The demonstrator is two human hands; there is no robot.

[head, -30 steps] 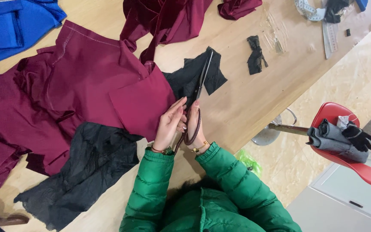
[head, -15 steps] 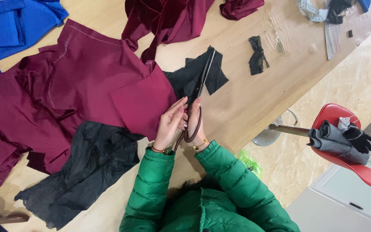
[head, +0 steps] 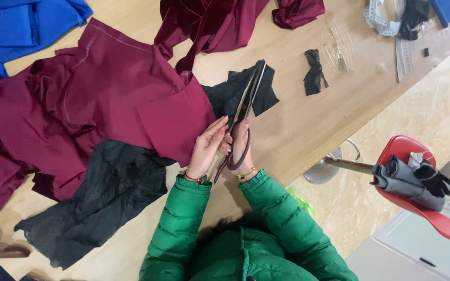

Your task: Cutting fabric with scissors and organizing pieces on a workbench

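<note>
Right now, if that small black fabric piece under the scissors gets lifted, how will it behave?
The small black fabric piece lies flat with ragged edges, so probably floppy and light. The scissors, held by the right hand, rest on it and may drag it.
</note>
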